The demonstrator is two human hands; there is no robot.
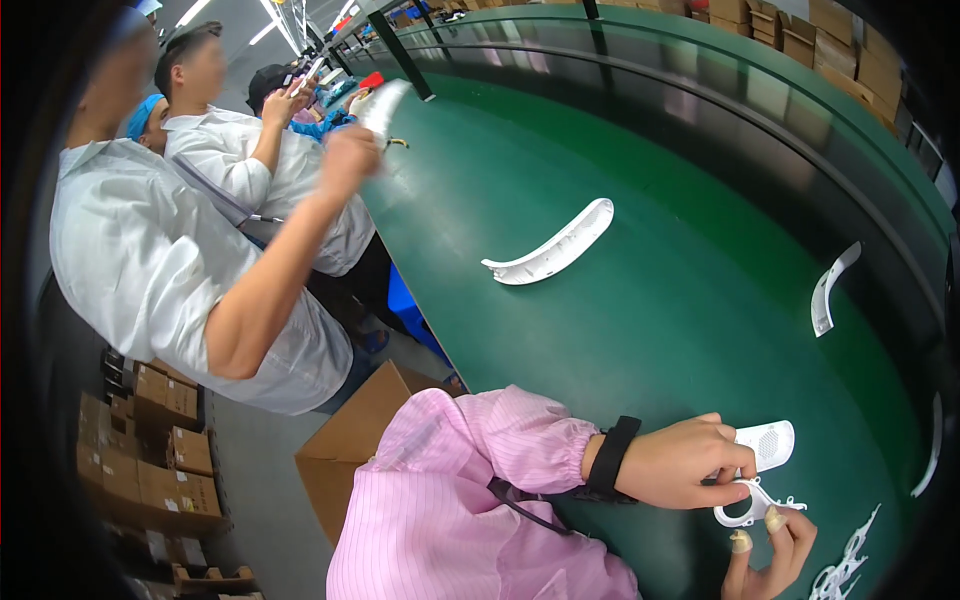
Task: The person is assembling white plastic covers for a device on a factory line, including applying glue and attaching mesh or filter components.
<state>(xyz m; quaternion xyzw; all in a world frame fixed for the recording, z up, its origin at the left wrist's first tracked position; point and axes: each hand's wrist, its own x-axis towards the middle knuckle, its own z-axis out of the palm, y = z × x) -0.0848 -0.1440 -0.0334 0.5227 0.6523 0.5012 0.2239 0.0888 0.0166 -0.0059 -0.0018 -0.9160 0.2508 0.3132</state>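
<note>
My left hand, in a pink striped sleeve with a black wristband, pinches a white ring-shaped plastic part at its upper edge with thumb and forefinger. From below, my right hand meets the same ring; its thumb and forefinger, with yellowish covers on the tips, are at the ring's lower edge and side arm. A white rounded plate with a perforated patch shows beyond my left fingers; whether they hold it or it lies on the bench, I cannot tell. Several thin white branched plastic pieces lie right of my right hand.
On the green bench lie a long curved white shell and a smaller curved white piece. An open cardboard box stands beside the bench. To the left, a person in a white shirt swings a blurred white part.
</note>
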